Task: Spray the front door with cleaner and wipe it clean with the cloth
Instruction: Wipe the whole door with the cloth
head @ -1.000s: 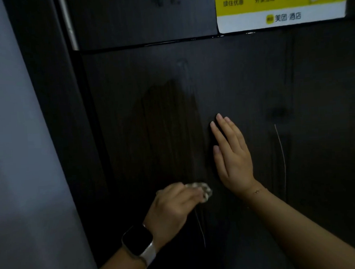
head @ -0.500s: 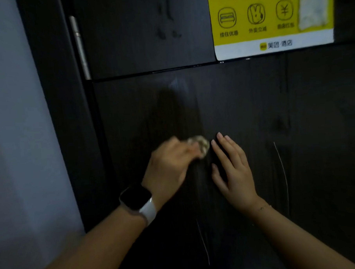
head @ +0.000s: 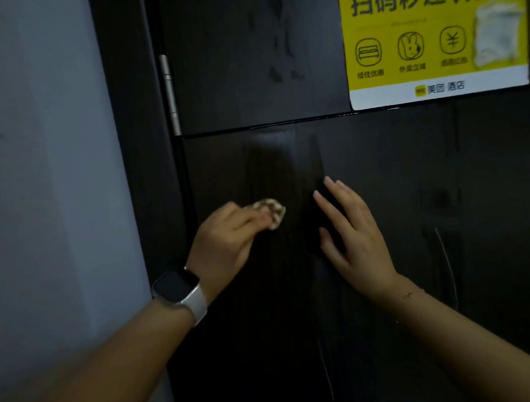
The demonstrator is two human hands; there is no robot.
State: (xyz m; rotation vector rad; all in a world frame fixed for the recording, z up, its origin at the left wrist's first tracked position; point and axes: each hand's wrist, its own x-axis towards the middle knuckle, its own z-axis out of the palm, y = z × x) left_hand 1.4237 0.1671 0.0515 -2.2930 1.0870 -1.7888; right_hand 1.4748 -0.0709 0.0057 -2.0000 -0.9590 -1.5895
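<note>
The dark wood-grain front door (head: 378, 171) fills most of the view, with a wet smear on its lower panel. My left hand (head: 226, 242), a watch on its wrist, grips a small bunched pale cloth (head: 272, 212) and presses it against the door left of centre. My right hand (head: 353, 239) lies flat on the door just right of the cloth, its fingers straight and spread, holding nothing. No spray bottle is in view.
A yellow and white sticker (head: 436, 41) is stuck to the upper panel at top right. A metal hinge (head: 171, 92) sits on the door's left edge, beside the dark frame and a pale wall (head: 44, 180). Thin light scratches mark the lower panel.
My left hand has carried the cloth up the door from below my right hand to the level of its fingers. The view has tilted upward. My right hand has stayed flat on the door.
</note>
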